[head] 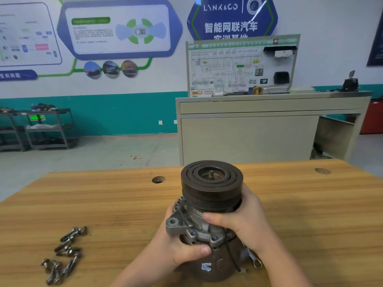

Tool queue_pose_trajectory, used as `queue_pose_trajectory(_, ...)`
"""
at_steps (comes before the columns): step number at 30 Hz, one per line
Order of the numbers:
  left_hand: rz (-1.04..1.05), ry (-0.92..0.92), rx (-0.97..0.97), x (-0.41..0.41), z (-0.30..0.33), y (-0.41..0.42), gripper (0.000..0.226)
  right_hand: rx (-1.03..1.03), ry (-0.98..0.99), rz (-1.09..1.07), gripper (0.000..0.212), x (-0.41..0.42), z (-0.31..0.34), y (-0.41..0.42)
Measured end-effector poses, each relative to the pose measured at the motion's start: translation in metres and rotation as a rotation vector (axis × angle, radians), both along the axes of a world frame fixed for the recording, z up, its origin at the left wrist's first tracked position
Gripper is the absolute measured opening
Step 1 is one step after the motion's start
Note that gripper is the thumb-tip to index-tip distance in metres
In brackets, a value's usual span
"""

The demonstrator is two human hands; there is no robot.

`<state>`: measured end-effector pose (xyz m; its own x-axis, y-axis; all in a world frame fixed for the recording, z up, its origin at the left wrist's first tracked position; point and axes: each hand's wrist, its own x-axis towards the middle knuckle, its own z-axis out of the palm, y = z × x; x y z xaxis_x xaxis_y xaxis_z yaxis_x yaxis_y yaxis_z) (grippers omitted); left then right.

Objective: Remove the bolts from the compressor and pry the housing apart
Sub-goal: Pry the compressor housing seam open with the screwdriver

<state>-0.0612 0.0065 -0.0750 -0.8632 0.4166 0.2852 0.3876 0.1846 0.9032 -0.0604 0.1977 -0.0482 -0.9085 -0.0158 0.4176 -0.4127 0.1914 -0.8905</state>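
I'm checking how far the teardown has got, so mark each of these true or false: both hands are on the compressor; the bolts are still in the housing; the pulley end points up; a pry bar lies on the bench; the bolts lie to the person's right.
1. Both hands are on the compressor. True: the left hand and the right hand each grip its body.
2. The bolts are still in the housing. False: a heap of them lies loose on the wooden bench.
3. The pulley end points up. True.
4. A pry bar lies on the bench. False: none is visible.
5. The bolts lie to the person's right. False: they are on the left.
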Motion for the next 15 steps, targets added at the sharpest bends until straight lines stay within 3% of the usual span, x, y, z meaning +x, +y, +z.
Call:
queue_pose_trajectory(7,-0.036,0.052,-0.066,-0.001,0.022,0.004,0.108,-0.092,0.132,-0.001,0.088,0.006,0.01,0.005)
queue_pose_trajectory(9,-0.024,0.122,-0.138,0.0,0.034,0.007,0.095,-0.116,0.173,-0.019,0.087,0.007,0.011,0.007)
queue_pose_trajectory(15,-0.128,0.115,-0.169,-0.01,0.061,0.021,0.086,-0.331,0.222,-0.046,0.079,0.005,0.009,0.013)
